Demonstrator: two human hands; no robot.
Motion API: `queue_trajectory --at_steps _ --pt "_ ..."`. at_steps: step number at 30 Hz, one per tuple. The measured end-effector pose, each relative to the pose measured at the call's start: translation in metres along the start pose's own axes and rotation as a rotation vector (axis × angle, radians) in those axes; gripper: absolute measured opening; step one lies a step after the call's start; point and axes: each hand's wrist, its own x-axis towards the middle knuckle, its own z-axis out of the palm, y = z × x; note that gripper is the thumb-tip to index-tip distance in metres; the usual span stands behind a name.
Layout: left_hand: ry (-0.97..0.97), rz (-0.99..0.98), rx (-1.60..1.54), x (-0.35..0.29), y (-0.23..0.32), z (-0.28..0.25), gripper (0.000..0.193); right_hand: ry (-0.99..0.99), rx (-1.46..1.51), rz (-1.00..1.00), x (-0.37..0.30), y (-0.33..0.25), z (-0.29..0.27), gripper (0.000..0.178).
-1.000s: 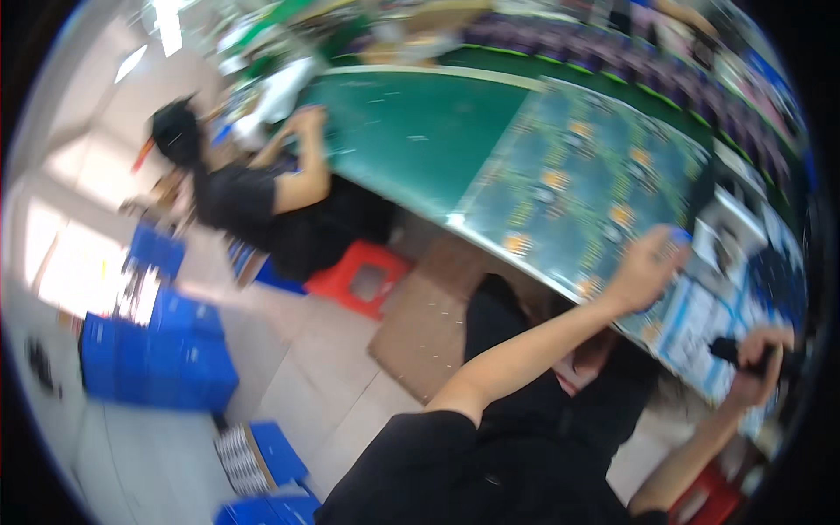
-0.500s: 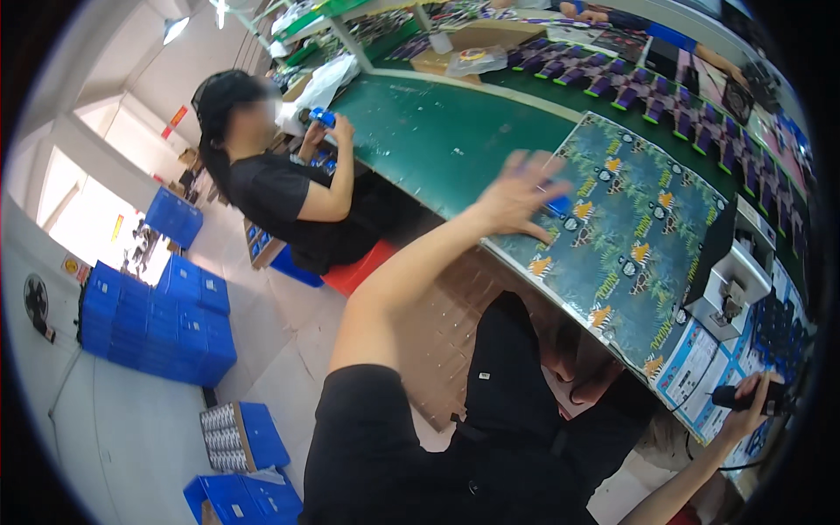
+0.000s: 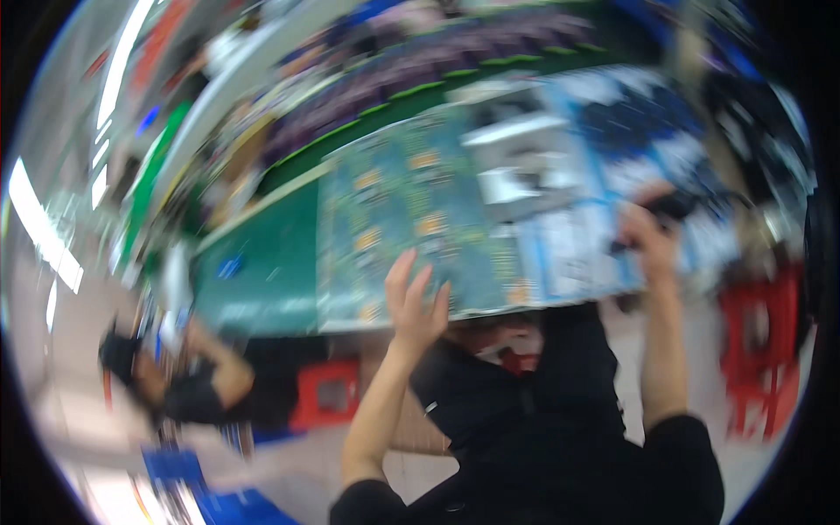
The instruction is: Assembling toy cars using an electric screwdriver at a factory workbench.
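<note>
Jutting from the right hand (image 3: 647, 229), whose fingers are clamped on it, a black handheld tool (image 3: 672, 206) is above blue-and-white sheets (image 3: 569, 254), right of a white device (image 3: 518, 157). The left hand (image 3: 417, 320) has fingers spread apart over the patterned mat (image 3: 350, 271); contact cannot be told. Farther left, a blue item (image 3: 230, 266) lies on the green tabletop (image 3: 271, 293).

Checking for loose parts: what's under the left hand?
The patterned mat shows beyond the left hand and through its finger gaps. Anything directly beneath the hand is covered, and blur hides whether it touches the mat.
</note>
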Motion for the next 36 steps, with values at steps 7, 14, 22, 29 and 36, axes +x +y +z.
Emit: queue_trajectory --at_steps 7,14,22,29,36 --pt "-0.209 -0.429 -0.972 0.079 0.154 0.173 0.028 -0.305 -0.326 -0.445 -0.035 -0.107 -0.016 0.026" --pt "-0.652 -0.617 -0.867 0.177 0.246 0.323 0.069 -0.232 -0.127 -0.257 -0.058 -0.138 -0.058 0.033" --pt "-0.49 -0.652 -1.074 0.181 0.245 0.347 0.045 -0.228 -0.186 -0.263 -0.062 -0.142 -0.064 0.031" --pt "-0.167 -0.955 -1.583 0.122 0.191 0.203 0.037 -0.123 -0.072 -0.171 -0.074 -0.136 -0.076 0.034" --pt "-0.02 -1.201 -1.582 0.047 0.125 0.088 0.026 -0.254 0.166 -0.416 -0.044 -0.11 -0.003 0.03"
